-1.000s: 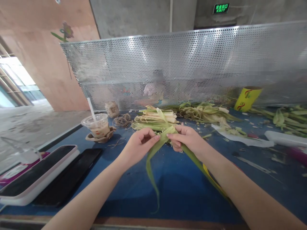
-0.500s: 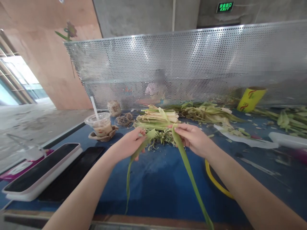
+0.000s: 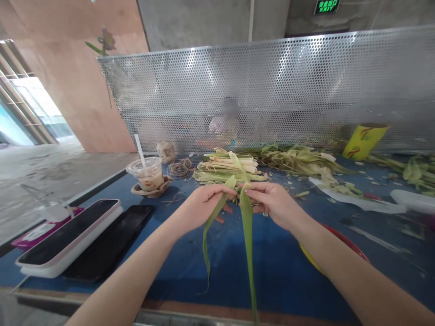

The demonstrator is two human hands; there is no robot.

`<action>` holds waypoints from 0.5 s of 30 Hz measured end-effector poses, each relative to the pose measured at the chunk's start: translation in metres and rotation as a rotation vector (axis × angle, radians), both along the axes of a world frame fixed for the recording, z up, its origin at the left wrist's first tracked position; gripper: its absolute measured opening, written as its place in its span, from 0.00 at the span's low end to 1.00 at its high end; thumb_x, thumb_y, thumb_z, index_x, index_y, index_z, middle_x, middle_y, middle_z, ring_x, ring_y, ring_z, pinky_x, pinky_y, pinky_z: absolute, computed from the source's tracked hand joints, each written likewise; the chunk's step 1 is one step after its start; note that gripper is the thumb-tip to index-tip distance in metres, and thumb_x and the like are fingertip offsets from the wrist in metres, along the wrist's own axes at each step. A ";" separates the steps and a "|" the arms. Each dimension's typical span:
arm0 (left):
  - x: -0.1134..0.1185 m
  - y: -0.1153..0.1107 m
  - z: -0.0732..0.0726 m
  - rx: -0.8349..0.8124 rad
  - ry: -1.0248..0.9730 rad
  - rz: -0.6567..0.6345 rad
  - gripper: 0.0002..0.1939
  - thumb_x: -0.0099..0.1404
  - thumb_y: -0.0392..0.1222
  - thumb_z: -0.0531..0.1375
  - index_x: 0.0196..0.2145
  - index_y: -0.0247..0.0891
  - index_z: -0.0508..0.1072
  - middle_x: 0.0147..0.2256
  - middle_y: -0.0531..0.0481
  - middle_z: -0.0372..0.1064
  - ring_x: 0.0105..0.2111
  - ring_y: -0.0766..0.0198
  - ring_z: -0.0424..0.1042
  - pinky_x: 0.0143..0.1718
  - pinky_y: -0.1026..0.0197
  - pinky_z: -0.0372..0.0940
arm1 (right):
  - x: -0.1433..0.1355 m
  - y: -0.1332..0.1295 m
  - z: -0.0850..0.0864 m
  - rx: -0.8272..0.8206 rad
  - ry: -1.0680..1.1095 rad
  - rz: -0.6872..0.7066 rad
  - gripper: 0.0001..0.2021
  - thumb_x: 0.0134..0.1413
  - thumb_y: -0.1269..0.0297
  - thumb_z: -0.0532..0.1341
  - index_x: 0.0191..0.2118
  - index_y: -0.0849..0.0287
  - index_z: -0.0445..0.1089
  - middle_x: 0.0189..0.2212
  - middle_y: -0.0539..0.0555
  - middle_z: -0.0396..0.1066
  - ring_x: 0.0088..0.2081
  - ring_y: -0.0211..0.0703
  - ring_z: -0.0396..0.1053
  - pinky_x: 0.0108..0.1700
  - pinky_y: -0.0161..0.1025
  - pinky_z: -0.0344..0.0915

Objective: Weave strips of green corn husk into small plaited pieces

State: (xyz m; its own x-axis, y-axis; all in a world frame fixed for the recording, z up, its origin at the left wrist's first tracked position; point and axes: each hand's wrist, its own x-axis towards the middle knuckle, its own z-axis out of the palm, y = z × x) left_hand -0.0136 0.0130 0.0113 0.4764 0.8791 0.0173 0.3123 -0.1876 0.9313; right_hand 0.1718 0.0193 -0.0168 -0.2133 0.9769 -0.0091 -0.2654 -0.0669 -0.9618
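My left hand (image 3: 208, 203) pinches a green corn husk strip (image 3: 207, 242), whose thin tail dangles over the blue tabletop (image 3: 186, 271). Close beside it, my right hand (image 3: 268, 199) grips a longer, wider corn husk leaf (image 3: 247, 226) near its upper end; the leaf hangs down past the table's front edge. Fingertips of both hands almost meet. Just beyond them lies a stacked bundle of pale and green stalks or folded leaves (image 3: 234, 164). Dried green bits under it are mostly hidden by my hands.
At left are a drink cup (image 3: 146, 174) in a cardboard holder, a coil of twine (image 3: 180, 167), a dark phone-like slab (image 3: 110, 242) and a white-edged device (image 3: 71, 235). Loose husks (image 3: 295, 158) and a yellow tube (image 3: 363, 141) lie at right, before a perforated metal screen (image 3: 238, 81).
My left hand has moved right, toward my right hand, bringing its strip along. The right-hand leaf now hangs straighter. The view has shifted slightly.
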 end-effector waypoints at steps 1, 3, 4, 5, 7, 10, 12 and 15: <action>-0.001 -0.001 0.001 -0.002 0.031 -0.007 0.14 0.63 0.43 0.49 0.41 0.37 0.69 0.42 0.44 0.68 0.36 0.60 0.74 0.25 0.64 0.70 | -0.001 0.000 0.000 -0.003 0.001 -0.005 0.07 0.42 0.71 0.65 0.32 0.62 0.73 0.24 0.52 0.74 0.24 0.35 0.72 0.22 0.29 0.69; -0.006 -0.002 0.005 -0.049 0.084 -0.025 0.16 0.63 0.43 0.49 0.47 0.39 0.66 0.42 0.44 0.69 0.31 0.61 0.75 0.19 0.67 0.68 | -0.001 0.000 0.001 -0.030 0.015 -0.018 0.03 0.44 0.72 0.63 0.29 0.62 0.69 0.23 0.51 0.74 0.23 0.35 0.72 0.22 0.29 0.69; -0.010 -0.002 0.009 -0.079 0.099 -0.029 0.20 0.63 0.43 0.50 0.52 0.42 0.60 0.42 0.43 0.69 0.28 0.62 0.75 0.15 0.69 0.65 | -0.001 0.000 0.002 -0.056 0.020 -0.014 0.02 0.45 0.72 0.62 0.27 0.62 0.67 0.22 0.51 0.74 0.23 0.36 0.72 0.23 0.29 0.70; -0.014 -0.002 0.012 -0.101 0.103 -0.033 0.25 0.62 0.44 0.52 0.57 0.45 0.53 0.42 0.44 0.69 0.24 0.63 0.74 0.12 0.70 0.62 | -0.001 0.000 0.003 -0.085 0.019 0.001 0.03 0.47 0.72 0.61 0.26 0.61 0.65 0.22 0.51 0.74 0.23 0.36 0.72 0.24 0.30 0.70; -0.020 0.000 0.016 -0.107 0.083 -0.007 0.35 0.61 0.45 0.54 0.61 0.49 0.40 0.43 0.43 0.70 0.20 0.64 0.73 0.09 0.71 0.58 | -0.001 0.000 0.003 -0.127 0.004 0.055 0.06 0.49 0.71 0.60 0.25 0.61 0.62 0.20 0.51 0.73 0.21 0.35 0.71 0.23 0.30 0.70; -0.019 0.004 0.013 -0.112 0.039 0.010 0.31 0.61 0.46 0.54 0.59 0.42 0.47 0.43 0.39 0.69 0.21 0.62 0.74 0.10 0.71 0.59 | -0.002 0.000 0.001 -0.110 0.007 0.129 0.07 0.47 0.68 0.62 0.25 0.60 0.62 0.19 0.48 0.71 0.19 0.31 0.69 0.15 0.23 0.62; -0.012 0.005 0.006 -0.174 0.004 -0.039 0.22 0.62 0.46 0.52 0.53 0.37 0.59 0.41 0.39 0.70 0.26 0.60 0.75 0.14 0.69 0.64 | -0.004 0.000 -0.002 -0.076 0.031 0.118 0.09 0.43 0.66 0.65 0.25 0.60 0.62 0.21 0.48 0.71 0.21 0.30 0.69 0.14 0.21 0.59; 0.001 0.003 -0.007 -0.285 -0.133 -0.092 0.18 0.63 0.50 0.50 0.44 0.34 0.66 0.39 0.40 0.70 0.31 0.59 0.74 0.23 0.61 0.70 | -0.007 0.000 -0.006 0.007 -0.018 0.018 0.12 0.39 0.63 0.67 0.25 0.60 0.62 0.23 0.48 0.71 0.24 0.33 0.71 0.18 0.24 0.65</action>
